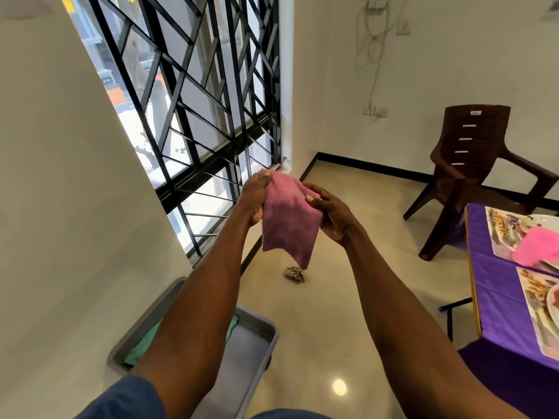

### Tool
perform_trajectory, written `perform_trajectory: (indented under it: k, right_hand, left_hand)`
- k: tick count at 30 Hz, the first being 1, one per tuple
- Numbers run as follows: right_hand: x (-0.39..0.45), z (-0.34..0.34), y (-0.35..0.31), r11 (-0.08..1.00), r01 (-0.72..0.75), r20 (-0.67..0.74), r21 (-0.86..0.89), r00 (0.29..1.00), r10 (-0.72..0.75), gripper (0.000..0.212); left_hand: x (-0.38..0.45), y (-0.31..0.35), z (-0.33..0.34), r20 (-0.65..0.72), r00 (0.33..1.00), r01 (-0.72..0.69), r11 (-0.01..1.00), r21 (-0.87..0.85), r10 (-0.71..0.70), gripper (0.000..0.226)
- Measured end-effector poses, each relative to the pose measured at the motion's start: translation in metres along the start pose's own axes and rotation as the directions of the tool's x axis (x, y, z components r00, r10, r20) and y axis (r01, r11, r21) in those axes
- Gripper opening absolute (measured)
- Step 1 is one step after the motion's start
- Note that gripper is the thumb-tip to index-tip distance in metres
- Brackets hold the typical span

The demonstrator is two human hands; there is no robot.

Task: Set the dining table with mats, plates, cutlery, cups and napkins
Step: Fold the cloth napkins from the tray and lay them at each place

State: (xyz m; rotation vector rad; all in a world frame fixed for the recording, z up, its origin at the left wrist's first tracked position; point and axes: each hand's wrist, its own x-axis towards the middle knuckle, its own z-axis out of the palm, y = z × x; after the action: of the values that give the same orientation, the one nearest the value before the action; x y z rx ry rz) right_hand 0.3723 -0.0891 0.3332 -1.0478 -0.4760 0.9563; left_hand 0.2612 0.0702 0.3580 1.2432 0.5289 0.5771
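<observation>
While both arms reach out ahead of me, the nearest thing I see is a blue sleeve (130, 400) at the bottom edge, and just beyond it a grey tray (257, 346) low on the left, with a green cloth (142, 346) lying in its left part under my left forearm. Further out, my left hand (254, 198) is closed around the top corner of a pink napkin (289, 219), fingers curled tight on the fabric. My right hand (331, 213) pinches the napkin's opposite edge, thumb on top and fingers behind. The napkin hangs between the two hands in the air, its lower corners loose, well apart from the table.

On the right edge I see the table (496, 297) under a purple cover, with two patterned mats (505, 234) on it, a white plate (552, 300) on the nearer mat, part of another plate at the far mat, and a brighter pink napkin (537, 247) resting on the far mat.

On the pale floor past the hands lies a small crumpled wad (294, 274). Beyond the table stands a brown plastic chair (472, 164) near the white wall, and to the left a tall window with a black grille (205, 95).
</observation>
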Motion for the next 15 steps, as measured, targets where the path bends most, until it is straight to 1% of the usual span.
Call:
perform_trajectory:
  k: [2, 4, 6, 8, 10, 11, 12, 13, 14, 15]
  right_hand:
    - [-0.001, 0.004, 0.006, 0.996, -0.003, 0.03, 0.093, 1.0, 0.001, 0.046]
    - [0.001, 0.006, 0.01, 0.987, -0.001, 0.061, 0.158, 0.998, -0.009, 0.053]
    - [0.004, 0.008, 0.015, 0.991, 0.002, 0.048, 0.136, 0.999, -0.009, 0.062]
    - [0.008, 0.008, 0.02, 0.997, 0.011, -0.038, 0.073, 0.999, -0.009, 0.063]
    - [0.01, 0.004, 0.026, 1.0, 0.011, -0.13, 0.027, 0.992, -0.008, 0.058]
    - [0.011, 0.002, 0.029, 1.0, 0.0, -0.163, 0.003, 0.987, 0.001, 0.055]
    - [0.009, 0.0, 0.032, 1.0, -0.019, -0.187, -0.025, 0.982, 0.014, 0.052]
    - [0.008, -0.003, 0.034, 0.998, -0.043, -0.207, -0.056, 0.978, 0.03, 0.049]
    - [0.007, -0.007, 0.037, 0.995, -0.068, -0.223, -0.08, 0.974, 0.049, 0.047]
    - [0.007, -0.01, 0.04, 0.991, -0.094, -0.234, -0.098, 0.97, 0.069, 0.047]
  left_hand:
    - [0.001, 0.001, -0.004, -0.042, 0.999, 0.025, 1.0, -0.009, -0.026, 0.017]
    - [0.003, 0.002, -0.009, -0.114, 0.992, 0.048, 0.999, 0.009, -0.047, 0.018]
    - [0.005, -0.001, -0.017, -0.16, 0.982, 0.105, 0.994, 0.042, -0.098, 0.02]
    - [0.003, -0.005, -0.026, -0.124, 0.973, 0.208, 0.972, 0.108, -0.195, 0.033]
    - [-0.005, -0.014, -0.035, -0.052, 0.943, 0.332, 0.91, 0.249, -0.329, 0.045]
    - [-0.011, -0.019, -0.038, -0.025, 0.92, 0.379, 0.874, 0.306, -0.39, 0.046]
    - [-0.016, -0.025, -0.04, -0.005, 0.905, 0.403, 0.855, 0.327, -0.425, 0.046]
    - [-0.018, -0.032, -0.042, 0.009, 0.903, 0.405, 0.857, 0.318, -0.43, 0.045]
    - [-0.018, -0.041, -0.044, 0.015, 0.91, 0.393, 0.871, 0.295, -0.415, 0.05]
    - [-0.019, -0.047, -0.045, 0.013, 0.921, 0.373, 0.89, 0.263, -0.39, 0.061]
